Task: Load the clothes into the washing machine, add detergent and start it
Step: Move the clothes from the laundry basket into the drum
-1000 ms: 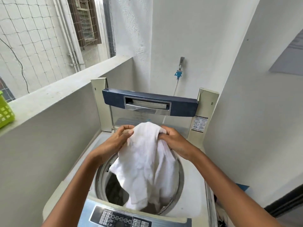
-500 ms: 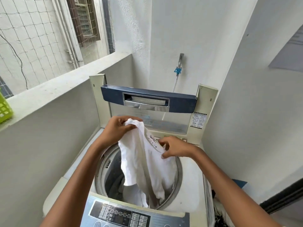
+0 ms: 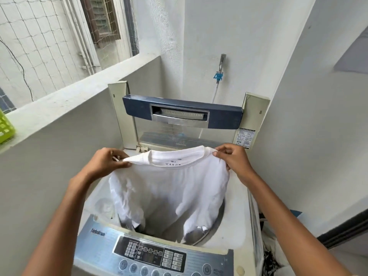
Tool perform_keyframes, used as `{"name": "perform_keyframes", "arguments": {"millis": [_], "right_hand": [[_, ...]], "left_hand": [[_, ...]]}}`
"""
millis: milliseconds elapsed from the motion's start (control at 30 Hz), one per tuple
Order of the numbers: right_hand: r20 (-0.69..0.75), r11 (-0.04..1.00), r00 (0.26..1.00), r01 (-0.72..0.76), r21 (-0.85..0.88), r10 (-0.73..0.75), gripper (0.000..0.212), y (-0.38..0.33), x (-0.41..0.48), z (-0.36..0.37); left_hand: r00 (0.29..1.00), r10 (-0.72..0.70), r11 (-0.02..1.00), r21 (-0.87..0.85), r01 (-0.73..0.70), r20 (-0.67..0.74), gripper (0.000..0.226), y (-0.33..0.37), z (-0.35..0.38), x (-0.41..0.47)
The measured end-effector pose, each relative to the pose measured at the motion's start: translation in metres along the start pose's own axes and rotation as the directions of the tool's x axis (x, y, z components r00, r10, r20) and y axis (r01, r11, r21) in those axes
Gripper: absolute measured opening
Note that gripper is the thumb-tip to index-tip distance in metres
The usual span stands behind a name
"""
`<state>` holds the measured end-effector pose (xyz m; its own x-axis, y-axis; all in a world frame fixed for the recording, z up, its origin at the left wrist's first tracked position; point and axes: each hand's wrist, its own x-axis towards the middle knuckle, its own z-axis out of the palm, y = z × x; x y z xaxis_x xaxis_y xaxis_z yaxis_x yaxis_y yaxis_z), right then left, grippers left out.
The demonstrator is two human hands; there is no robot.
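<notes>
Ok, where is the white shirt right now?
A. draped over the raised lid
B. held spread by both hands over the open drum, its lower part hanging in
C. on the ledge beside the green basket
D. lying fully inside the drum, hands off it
B: the left hand and right hand pinch the white shirt at its shoulders above the washing machine, hem hanging into the drum.

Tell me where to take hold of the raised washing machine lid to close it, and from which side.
Grip the dark blue plastic bar along the top edge of the raised washing machine lid, at its recessed silver handle. Come from the front, above the white cotton T-shirt: the lid stands upright behind the tub, so the recess faces the person. Both hands are busy now, the left hand and right hand pinching the shirt's collar.
</notes>
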<state>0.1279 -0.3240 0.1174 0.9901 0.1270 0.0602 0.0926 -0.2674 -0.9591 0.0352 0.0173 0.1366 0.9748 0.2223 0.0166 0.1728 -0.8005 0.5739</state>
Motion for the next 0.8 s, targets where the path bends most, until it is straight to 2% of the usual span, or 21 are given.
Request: {"name": "perform_keyframes", "arguments": {"millis": [100, 167, 233, 267, 333, 367, 400, 433, 533, 600, 800], "right_hand": [[-0.076, 0.993, 0.997, 0.013, 0.121, -0.004, 0.009, -0.005, -0.005, 0.015], [-0.083, 0.979, 0.996, -0.012, 0.203, 0.029, 0.015, -0.005, -0.01, 0.027], [-0.039, 0.954, 0.995, -0.074, 0.291, 0.089, 0.018, -0.002, -0.015, 0.036], [0.007, 0.948, 0.993, -0.117, 0.296, 0.121, 0.018, 0.002, -0.017, 0.039], [0.104, 0.969, 0.974, -0.212, 0.127, 0.2, 0.018, 0.014, -0.019, 0.04], [0.126, 0.973, 0.966, -0.229, -0.005, 0.228, 0.019, 0.022, -0.02, 0.037], [0.117, 0.969, 0.964, -0.229, -0.094, 0.239, 0.02, 0.03, -0.021, 0.032], [0.088, 0.964, 0.965, -0.237, -0.12, 0.248, 0.021, 0.037, -0.022, 0.026], [-0.014, 0.952, 0.952, -0.305, -0.029, 0.304, 0.022, 0.059, -0.026, -0.008], [-0.067, 0.941, 0.939, -0.337, 0.018, 0.337, 0.021, 0.072, -0.031, -0.037], [-0.285, 0.888, 0.841, -0.444, 0.121, 0.46, 0.024, 0.13, -0.057, -0.153]], "left_hand": [[0.997, -0.044, 0.997, -0.069, 0.04, -0.065, 0.013, 0.002, 0.006, 0.003], [0.995, -0.078, 0.976, -0.207, 0.064, -0.061, 0.012, 0.013, 0.021, 0.004], [0.991, -0.128, 0.924, -0.368, 0.109, -0.029, 0.004, 0.026, 0.044, 0.005], [0.988, -0.154, 0.895, -0.427, 0.131, -0.018, 0.008, 0.033, 0.056, 0.005], [0.984, -0.172, 0.905, -0.401, 0.14, -0.045, 0.018, 0.039, 0.08, 0.008], [0.985, -0.157, 0.936, -0.33, 0.124, -0.073, 0.015, 0.042, 0.088, 0.01], [0.987, -0.14, 0.949, -0.295, 0.11, -0.081, 0.007, 0.045, 0.095, 0.011], [0.99, -0.127, 0.951, -0.293, 0.102, -0.066, 0.01, 0.05, 0.1, 0.011], [0.995, -0.086, 0.963, -0.25, 0.098, 0.057, 0.025, 0.075, 0.126, 0.015], [0.989, -0.008, 0.971, -0.236, 0.044, 0.149, 0.029, 0.1, 0.148, 0.014], [0.897, 0.217, 0.952, -0.288, -0.107, 0.386, 0.032, 0.217, 0.241, 0.004]]}}
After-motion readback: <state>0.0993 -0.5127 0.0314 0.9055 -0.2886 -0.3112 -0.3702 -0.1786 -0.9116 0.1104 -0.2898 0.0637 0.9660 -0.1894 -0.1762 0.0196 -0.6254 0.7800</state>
